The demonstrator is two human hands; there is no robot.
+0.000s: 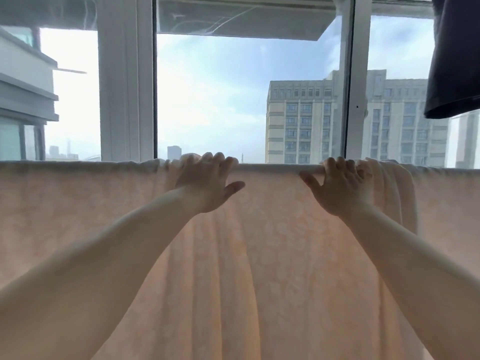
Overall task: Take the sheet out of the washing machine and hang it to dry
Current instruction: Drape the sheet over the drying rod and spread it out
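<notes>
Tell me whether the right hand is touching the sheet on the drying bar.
Touching. The head view shows the right hand with its fingers curled over the top fold of the peach sheet, bunching the fabric there.

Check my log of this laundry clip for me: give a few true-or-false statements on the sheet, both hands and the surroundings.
1. The pale peach patterned sheet hangs draped over a horizontal rail. True.
2. Both hands are on the sheet's top edge. True: left hand, right hand.
3. The sheet is bunched between the hands. False: it lies smooth there; the bunches sit at each hand's outer side.
4. A dark garment hangs at the upper left. False: upper right.
</notes>
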